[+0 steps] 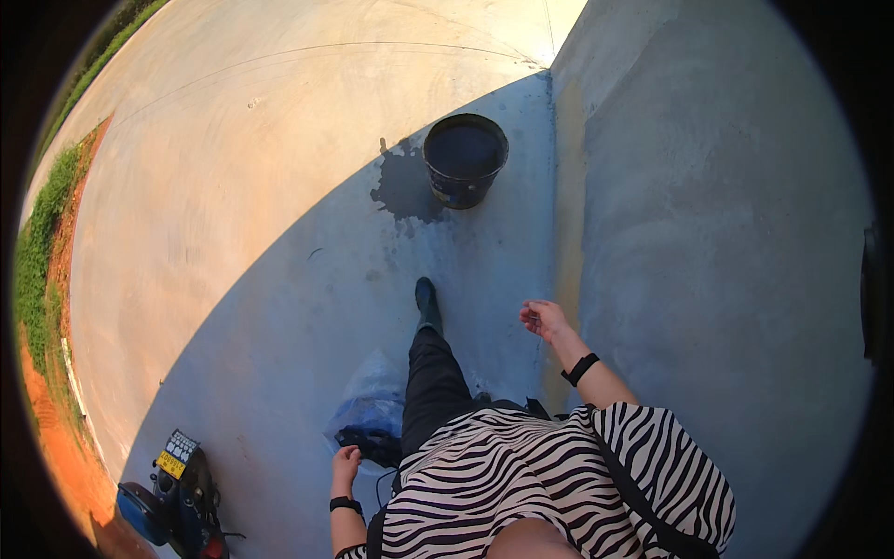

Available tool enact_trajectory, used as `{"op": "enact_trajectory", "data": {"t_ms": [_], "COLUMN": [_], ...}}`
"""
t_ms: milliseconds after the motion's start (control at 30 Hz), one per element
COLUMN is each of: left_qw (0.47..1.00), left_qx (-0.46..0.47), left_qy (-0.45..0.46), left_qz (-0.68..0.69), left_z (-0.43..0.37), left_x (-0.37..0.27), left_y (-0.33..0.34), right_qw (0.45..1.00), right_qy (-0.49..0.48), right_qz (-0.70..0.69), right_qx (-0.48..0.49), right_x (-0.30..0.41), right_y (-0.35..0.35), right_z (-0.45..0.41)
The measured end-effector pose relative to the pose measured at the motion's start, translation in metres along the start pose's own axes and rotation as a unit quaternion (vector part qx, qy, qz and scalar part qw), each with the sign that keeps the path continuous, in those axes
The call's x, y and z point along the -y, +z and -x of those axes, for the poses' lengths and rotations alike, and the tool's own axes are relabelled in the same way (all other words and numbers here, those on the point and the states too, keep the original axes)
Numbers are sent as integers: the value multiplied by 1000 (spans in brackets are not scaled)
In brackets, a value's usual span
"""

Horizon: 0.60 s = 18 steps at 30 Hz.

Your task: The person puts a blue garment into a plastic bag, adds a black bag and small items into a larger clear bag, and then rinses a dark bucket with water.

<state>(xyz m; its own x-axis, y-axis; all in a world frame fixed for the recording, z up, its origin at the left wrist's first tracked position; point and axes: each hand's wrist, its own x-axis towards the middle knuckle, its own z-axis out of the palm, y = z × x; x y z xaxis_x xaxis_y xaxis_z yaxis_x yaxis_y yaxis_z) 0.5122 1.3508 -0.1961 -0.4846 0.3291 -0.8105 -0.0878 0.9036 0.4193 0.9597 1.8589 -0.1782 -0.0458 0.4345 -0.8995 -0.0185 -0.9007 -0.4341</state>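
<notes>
My right hand [543,319] is held out beside the wall, fingers loosely curled, with nothing seen in it. My left hand [346,461] hangs low at my other side, its fingers bent. Right by it is a clear bluish plastic bag [370,395] with a dark bundle [377,446] at its near end; I cannot tell whether my fingers grip it. One dark rubber boot [427,306] is stretched out ahead of me. Farther ahead a black bucket [464,189] stands upright, filled almost to its rim with dark liquid.
A wet patch [405,183] spreads left of the bucket on the concrete floor [300,335]. The plain wall [705,230] runs along my right. A parked motorbike [185,506] with a plate is at lower left. Grass [42,258] and reddish soil border the concrete.
</notes>
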Motion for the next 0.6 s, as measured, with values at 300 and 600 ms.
{"op": "enact_trajectory", "data": {"t_ms": [300, 600], "left_qw": [965, 984], "left_qx": [24, 88], "left_qy": [255, 154], "left_qz": [-47, -1], "left_z": [-190, -211], "left_x": [-374, -444], "left_y": [25, 86], "right_qw": [979, 959], "right_qy": [-88, -117], "right_qz": [179, 256], "right_qx": [-29, 19], "right_x": [117, 212], "right_y": [73, 136], "right_z": [-157, -336]}}
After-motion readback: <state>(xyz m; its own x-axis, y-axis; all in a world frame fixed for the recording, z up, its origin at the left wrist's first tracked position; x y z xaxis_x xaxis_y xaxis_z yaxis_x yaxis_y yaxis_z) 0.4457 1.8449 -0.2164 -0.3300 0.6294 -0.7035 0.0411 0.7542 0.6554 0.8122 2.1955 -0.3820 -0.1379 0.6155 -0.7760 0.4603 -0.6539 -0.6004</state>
